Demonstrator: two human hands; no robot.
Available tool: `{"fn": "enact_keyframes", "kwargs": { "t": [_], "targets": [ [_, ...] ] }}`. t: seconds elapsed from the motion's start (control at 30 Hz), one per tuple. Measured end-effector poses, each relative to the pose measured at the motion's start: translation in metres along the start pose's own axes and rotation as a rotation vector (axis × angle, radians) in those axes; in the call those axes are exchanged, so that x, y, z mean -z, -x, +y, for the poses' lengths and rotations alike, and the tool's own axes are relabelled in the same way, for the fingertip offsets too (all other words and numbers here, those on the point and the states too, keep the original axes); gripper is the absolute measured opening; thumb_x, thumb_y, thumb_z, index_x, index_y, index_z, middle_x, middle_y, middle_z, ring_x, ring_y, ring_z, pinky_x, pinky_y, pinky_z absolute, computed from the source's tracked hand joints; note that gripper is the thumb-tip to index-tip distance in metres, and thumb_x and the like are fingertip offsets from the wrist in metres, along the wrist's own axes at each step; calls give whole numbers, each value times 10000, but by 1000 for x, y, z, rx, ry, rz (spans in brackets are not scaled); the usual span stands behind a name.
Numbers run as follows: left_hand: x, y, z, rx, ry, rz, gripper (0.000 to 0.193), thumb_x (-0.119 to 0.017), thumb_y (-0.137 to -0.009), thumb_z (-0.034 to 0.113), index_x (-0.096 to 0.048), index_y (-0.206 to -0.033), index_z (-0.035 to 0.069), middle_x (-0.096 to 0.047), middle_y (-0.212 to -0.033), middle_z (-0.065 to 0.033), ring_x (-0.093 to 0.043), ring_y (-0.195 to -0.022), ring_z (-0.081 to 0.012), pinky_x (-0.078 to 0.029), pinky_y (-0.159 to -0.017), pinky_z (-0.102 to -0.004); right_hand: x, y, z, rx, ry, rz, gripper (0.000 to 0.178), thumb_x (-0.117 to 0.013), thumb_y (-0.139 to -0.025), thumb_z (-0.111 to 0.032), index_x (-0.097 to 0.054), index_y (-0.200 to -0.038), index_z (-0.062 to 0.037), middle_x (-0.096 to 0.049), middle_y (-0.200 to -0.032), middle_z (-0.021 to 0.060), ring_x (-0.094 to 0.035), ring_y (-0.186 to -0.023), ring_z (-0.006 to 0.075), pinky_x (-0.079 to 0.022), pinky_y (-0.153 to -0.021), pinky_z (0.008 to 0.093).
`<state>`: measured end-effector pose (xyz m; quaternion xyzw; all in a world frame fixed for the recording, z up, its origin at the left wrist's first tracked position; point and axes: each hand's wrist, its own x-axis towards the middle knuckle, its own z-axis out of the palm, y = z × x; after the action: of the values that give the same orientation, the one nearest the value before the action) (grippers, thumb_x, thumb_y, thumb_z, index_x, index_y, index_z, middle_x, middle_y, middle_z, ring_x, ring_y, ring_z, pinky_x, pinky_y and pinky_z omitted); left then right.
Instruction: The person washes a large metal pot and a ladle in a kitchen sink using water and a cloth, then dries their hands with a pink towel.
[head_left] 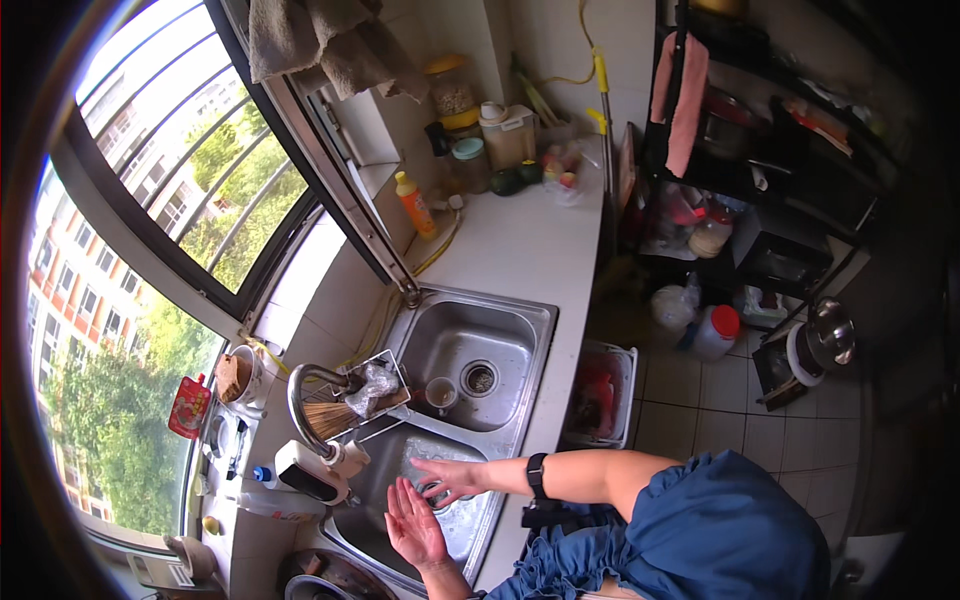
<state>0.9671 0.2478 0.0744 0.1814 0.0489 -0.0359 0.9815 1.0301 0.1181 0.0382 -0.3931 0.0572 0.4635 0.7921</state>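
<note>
Both hands are over the nearer basin (375,510) of a steel double sink. My left hand (415,525) is palm up, with its fingers stretched out and nothing in it. Just beyond it, my right hand (455,478) reaches in from the right, fingers apart and also bare. Their fingertips are close together; I cannot tell whether they touch. To their left stands a curved chrome faucet (297,400) with a white and black attachment (308,472) at its outlet. The basin's bottom looks wet and is partly hidden by the hands. A black band (537,476) circles my right wrist.
A wire rack (385,372) with a straw brush (325,418) straddles the sink beside the faucet. The far basin (450,325) holds a clear cup (440,393). A yellow bottle (415,205) and several jars stand on the counter (500,245). A white bin (620,395) is below.
</note>
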Motion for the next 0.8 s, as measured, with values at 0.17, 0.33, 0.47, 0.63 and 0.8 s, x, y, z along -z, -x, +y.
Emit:
{"fn": "enact_keyframes", "kwargs": {
  "t": [0.17, 0.33, 0.47, 0.63, 0.8],
  "targets": [
    [-22, 33, -25, -192, -183, -94, 349, -384, -851, 46, -336, -1187, -32, -314, -1283, -117, -313, -1193, -200, -246, -1013, -311, -71, 13, -6, 255, -491, -385, 335, -471, -844, -377, -426, -632, -121, -478, -576, 7, -476, -559, 133, -423, -603, 260],
    [-79, 67, 33, -784, -756, -189, 403, -502, -797, 80, -331, -1159, 31, -384, -1151, -51, -384, -1069, -156, -283, -925, -286, -199, 69, -47, 358, -224, -514, 389, -439, -868, -337, -324, -566, -120, -337, -467, -26, -375, -377, 87, -363, -371, 227],
    [-67, 75, 70, -973, -1102, -10, 558, -531, -779, 140, -281, -1265, 27, -388, -1221, -91, -405, -1097, -219, -306, -922, -337, -210, 95, -46, 692, 248, -770, 367, -428, -877, -325, -479, -667, -29, -552, -624, 24, -496, -548, 57, -408, -509, 196],
    [30, 96, 109, 591, -2660, -296, 564, -552, -776, 196, -312, -1254, 19, -430, -1200, -142, -457, -1064, -275, -355, -885, -373, -66, -21, 16, 557, 826, -696, 516, -478, -807, -461, -518, -1056, -11, -545, -1048, 130, -517, -941, 221, -413, -799, 353],
    [-1, 123, 39, 451, -1944, -180, 411, -392, -872, 139, -315, -1254, 8, -431, -1192, -196, -418, -1117, -246, -362, -903, -311, 88, 118, 30, -13, 1481, -236, 452, -492, -759, -420, -577, -894, 3, -600, -824, 149, -566, -762, 246, -445, -668, 362]
  ]
}}
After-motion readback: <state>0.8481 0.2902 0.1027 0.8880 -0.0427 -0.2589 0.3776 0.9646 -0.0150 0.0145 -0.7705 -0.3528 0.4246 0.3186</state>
